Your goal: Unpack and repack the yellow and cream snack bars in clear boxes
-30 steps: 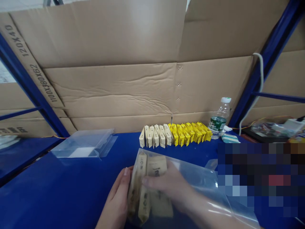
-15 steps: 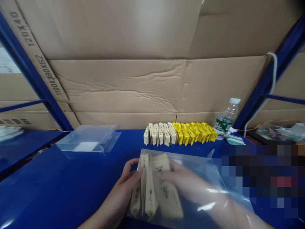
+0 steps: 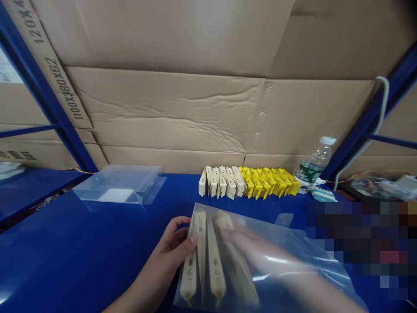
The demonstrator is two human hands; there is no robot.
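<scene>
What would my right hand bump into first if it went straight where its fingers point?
Probably the tilted cream packet inside the clear bag. Your right hand seems to touch it already, though blur and shiny plastic make depth hard to tell.

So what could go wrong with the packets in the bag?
The right hand is inside the bag, so pulling it out might drag packets along. The leaning packet by that hand could slump. The bottle stands close to the yellow packets; if bumped, it might knock some over.
</scene>
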